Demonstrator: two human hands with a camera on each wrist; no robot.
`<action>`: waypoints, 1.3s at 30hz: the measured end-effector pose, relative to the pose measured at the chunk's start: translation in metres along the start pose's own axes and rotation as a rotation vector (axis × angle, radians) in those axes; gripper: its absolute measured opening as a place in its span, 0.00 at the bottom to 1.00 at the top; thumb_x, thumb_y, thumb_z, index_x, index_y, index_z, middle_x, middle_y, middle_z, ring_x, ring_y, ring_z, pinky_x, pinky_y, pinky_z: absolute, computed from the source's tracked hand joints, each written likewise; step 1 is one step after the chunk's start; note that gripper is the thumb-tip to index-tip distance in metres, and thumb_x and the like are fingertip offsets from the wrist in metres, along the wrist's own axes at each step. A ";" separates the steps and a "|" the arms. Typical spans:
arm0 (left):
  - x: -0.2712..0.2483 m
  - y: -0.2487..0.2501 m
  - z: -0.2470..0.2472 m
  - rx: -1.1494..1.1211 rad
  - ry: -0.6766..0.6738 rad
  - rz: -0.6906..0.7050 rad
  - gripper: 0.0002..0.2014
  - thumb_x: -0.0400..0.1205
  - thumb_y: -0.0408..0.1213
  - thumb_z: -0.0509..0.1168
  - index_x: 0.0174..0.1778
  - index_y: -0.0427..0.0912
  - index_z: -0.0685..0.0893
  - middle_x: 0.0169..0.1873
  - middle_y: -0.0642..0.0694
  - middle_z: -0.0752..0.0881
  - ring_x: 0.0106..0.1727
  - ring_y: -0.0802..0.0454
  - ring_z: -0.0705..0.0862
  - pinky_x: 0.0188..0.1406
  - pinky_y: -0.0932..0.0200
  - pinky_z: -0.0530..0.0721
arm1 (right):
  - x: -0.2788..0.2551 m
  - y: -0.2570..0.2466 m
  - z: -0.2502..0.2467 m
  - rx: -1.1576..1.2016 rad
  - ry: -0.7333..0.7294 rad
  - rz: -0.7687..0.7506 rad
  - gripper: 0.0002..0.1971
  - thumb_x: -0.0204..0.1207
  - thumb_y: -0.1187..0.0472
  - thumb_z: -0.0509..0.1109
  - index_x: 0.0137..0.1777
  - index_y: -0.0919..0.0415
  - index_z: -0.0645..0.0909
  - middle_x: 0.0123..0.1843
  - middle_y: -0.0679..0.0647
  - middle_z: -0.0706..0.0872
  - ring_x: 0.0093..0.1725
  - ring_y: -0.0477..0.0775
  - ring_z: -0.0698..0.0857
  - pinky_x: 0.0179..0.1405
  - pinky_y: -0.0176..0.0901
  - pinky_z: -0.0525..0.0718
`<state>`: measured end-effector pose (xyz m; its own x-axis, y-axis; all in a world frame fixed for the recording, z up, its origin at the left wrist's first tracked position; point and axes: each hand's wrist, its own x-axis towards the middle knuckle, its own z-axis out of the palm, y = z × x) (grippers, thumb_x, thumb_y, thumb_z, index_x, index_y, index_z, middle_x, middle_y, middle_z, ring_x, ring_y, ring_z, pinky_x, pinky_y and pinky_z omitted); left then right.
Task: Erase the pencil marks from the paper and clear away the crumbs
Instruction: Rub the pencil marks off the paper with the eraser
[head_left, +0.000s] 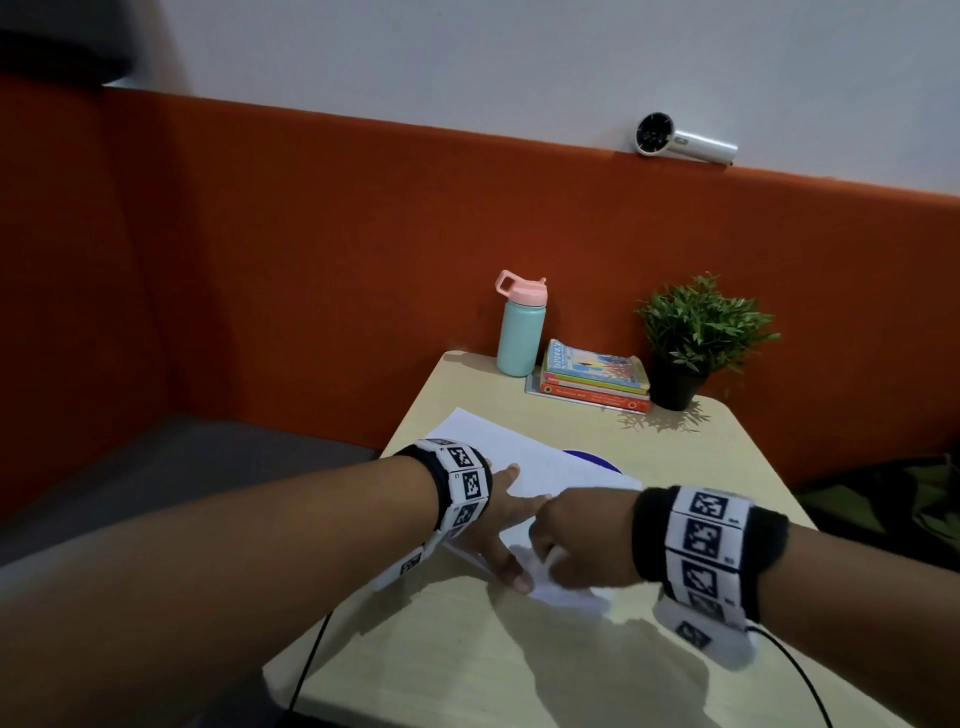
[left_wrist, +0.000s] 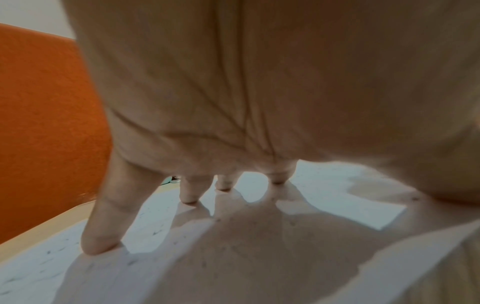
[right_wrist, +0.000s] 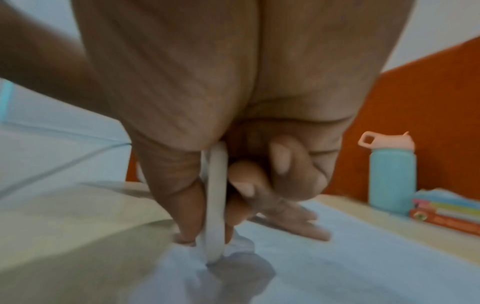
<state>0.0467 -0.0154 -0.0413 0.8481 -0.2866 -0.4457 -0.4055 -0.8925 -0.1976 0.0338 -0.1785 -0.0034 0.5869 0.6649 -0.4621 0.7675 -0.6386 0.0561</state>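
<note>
Eraser (right_wrist: 215, 205) down on the paper (head_left: 524, 457), low centre of the head view, pinched upright in the right hand (head_left: 576, 540). Left hand (head_left: 498, 525) spreads flat, fingertips (left_wrist: 100, 244) pinning the sheet to the table (head_left: 675, 452). Grey crumbs (left_wrist: 155, 232) speckle the page in the left wrist view. Rubbing looks under way; sweeping not begun.

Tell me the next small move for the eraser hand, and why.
Probably ease the pressure and rub in shorter strokes: the eraser pinched in the right hand is bunching the paper at its tip, though the left hand presses it flat.
</note>
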 end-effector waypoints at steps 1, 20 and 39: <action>0.000 0.001 0.000 0.005 0.002 -0.003 0.57 0.67 0.86 0.58 0.85 0.71 0.35 0.89 0.41 0.35 0.88 0.26 0.50 0.78 0.21 0.57 | -0.003 -0.002 0.000 0.021 -0.024 -0.040 0.02 0.78 0.54 0.65 0.47 0.47 0.79 0.44 0.44 0.82 0.45 0.47 0.79 0.49 0.42 0.78; -0.003 0.001 -0.002 0.005 -0.013 0.002 0.57 0.66 0.85 0.59 0.83 0.73 0.33 0.89 0.40 0.34 0.88 0.27 0.50 0.80 0.23 0.55 | 0.007 0.006 0.000 0.066 0.031 -0.011 0.12 0.79 0.52 0.66 0.59 0.49 0.85 0.54 0.45 0.87 0.49 0.44 0.78 0.51 0.37 0.74; -0.003 0.000 -0.002 -0.005 -0.032 -0.006 0.59 0.66 0.85 0.60 0.83 0.72 0.30 0.88 0.41 0.33 0.88 0.26 0.50 0.80 0.22 0.56 | 0.017 0.029 -0.008 -0.115 0.003 0.186 0.21 0.85 0.47 0.54 0.62 0.59 0.82 0.55 0.55 0.88 0.54 0.54 0.86 0.56 0.47 0.83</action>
<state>0.0454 -0.0154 -0.0380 0.8391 -0.2695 -0.4725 -0.3983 -0.8960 -0.1962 0.0684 -0.1824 -0.0025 0.7219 0.5407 -0.4319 0.6700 -0.7021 0.2410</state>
